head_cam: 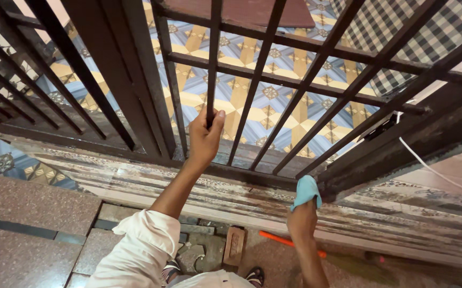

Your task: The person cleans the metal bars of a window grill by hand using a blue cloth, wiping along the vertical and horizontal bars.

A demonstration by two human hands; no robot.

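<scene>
My left hand (205, 136) is wrapped around a vertical bar of a dark metal gate (257, 69), low down near the gate's bottom rail. My right hand (301, 220) holds a light blue cloth (306, 191) pressed against the lower corner of the gate frame, just above the worn stone threshold (135, 178). A white sleeve covers my left upper arm.
Patterned blue and yellow floor tiles (241, 90) show through the bars. A second barred panel stands at the left. On the floor below lie a brick (234, 246), an orange stick (284, 241) and my sandalled feet. A white cable (433, 168) runs at the right, checked fabric beyond.
</scene>
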